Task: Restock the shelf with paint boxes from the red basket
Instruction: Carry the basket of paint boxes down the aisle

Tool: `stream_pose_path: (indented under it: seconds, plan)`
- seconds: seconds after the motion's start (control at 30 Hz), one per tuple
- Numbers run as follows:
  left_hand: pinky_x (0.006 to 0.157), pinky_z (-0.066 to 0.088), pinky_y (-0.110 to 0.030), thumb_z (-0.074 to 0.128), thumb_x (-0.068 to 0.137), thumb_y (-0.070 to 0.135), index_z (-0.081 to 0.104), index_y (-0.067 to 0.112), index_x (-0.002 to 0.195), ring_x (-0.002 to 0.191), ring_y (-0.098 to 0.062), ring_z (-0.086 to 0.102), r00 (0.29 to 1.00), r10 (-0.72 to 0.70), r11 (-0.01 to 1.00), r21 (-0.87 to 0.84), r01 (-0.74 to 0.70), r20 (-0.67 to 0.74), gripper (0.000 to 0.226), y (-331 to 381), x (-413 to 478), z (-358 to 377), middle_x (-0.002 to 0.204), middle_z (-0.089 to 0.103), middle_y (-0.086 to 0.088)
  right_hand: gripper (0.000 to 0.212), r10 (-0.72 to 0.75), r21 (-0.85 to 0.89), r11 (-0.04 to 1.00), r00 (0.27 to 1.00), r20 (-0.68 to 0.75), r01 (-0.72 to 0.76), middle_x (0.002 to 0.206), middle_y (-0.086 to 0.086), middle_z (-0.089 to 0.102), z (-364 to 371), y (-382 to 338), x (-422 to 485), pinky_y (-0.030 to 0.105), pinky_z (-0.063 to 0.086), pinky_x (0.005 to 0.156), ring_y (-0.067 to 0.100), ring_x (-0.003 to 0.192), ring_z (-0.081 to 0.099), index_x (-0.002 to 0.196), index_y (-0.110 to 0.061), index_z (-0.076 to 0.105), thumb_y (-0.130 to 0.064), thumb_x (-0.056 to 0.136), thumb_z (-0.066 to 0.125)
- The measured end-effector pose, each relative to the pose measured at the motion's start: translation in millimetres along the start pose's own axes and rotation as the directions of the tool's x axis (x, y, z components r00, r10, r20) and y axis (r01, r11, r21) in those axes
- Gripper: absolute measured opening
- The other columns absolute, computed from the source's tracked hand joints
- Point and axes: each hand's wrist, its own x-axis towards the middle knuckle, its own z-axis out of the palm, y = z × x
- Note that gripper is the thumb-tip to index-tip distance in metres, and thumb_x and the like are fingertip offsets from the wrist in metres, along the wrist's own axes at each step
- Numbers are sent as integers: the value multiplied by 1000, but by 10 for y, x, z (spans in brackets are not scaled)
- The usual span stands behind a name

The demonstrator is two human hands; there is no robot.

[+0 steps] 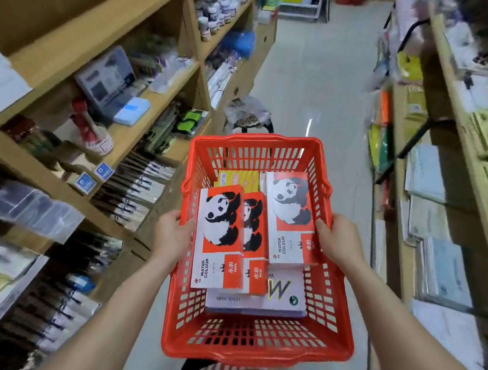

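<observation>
Both hands grip the red basket [254, 354]: left hand [170, 234] and right hand [339, 240] curl over its side rims, paint boxes [220, 236] between their fingers; I'd keep it level.

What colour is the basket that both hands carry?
Red: the basket is red plastic lattice, seen clearly in the head view.

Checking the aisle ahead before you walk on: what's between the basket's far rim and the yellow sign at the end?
In the head view, a small stool under crinkled plastic stands just beyond the red basket; past it, bare floor.
</observation>
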Motion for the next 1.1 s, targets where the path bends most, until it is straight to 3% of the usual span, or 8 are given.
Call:
stream_pose_path:
  seconds: [0.1,0.27,0.43,0.57,0.63,0.8,0.87,1.1]
  plan:
    - [36,50,-19,62,99,26,64,21,92,50,-13,74,999,-28,999,-30,29,27,9,332,840,237,63,75,14,23,35,-28,999,999,7,-35,90,25,75,74,-265,892,36,43,66,43,89,70,88,0,70,-16,98,56]
    - [41,53,-25,65,96,26,69,26,84,50,-9,72,1000,-1,1000,27,1,-12,12,973,2230,502,65,77,8,23,51,-40,998,999,5,-51,91,26,76,60,-833,2322,39,47,69,44,90,70,89,0,70,-15,98,57]
    - [52,58,-34,59,83,49,67,29,80,49,-9,71,999,14,994,109,-10,-37,22,1544,3527,770,61,74,15,23,44,-29,999,999,12,-44,92,23,76,73,-1265,3704,34,38,64,42,89,70,94,0,70,-18,100,56]
    - [41,49,-18,64,91,29,68,27,81,48,-5,69,998,36,992,125,-31,-42,11,1911,4619,1094,62,74,13,23,27,-14,1000,999,17,-27,90,23,76,205,-1503,4871,35,39,63,41,86,70,91,-1,70,-17,99,57]
    - [39,39,-10,67,89,18,67,23,73,48,-8,64,995,61,988,145,-49,-78,17,2104,5128,1280,56,70,8,24,23,-7,1000,999,29,-22,88,27,75,290,-1610,5454,40,46,65,43,85,71,89,1,69,-17,99,57]
    - [48,45,-26,66,88,21,69,22,71,53,-3,65,996,-23,989,140,35,-88,17,2528,6296,1636,61,72,18,26,52,0,999,997,49,-52,94,29,75,550,-1890,6793,46,53,73,45,92,70,94,4,69,-18,100,56]
    - [52,44,-30,67,88,22,68,23,70,55,-6,64,995,-44,989,137,57,-95,18,2610,6770,1762,58,71,10,26,71,2,997,996,54,-72,95,30,75,697,-1984,7263,46,53,74,47,93,70,95,5,69,-17,100,56]
    - [59,54,-30,68,91,24,68,26,79,67,-16,72,995,-96,976,193,97,-14,13,2647,8508,2149,68,72,12,24,159,5,987,986,49,-160,93,30,75,1421,-2224,8653,42,48,70,46,90,70,93,4,68,-17,100,57]
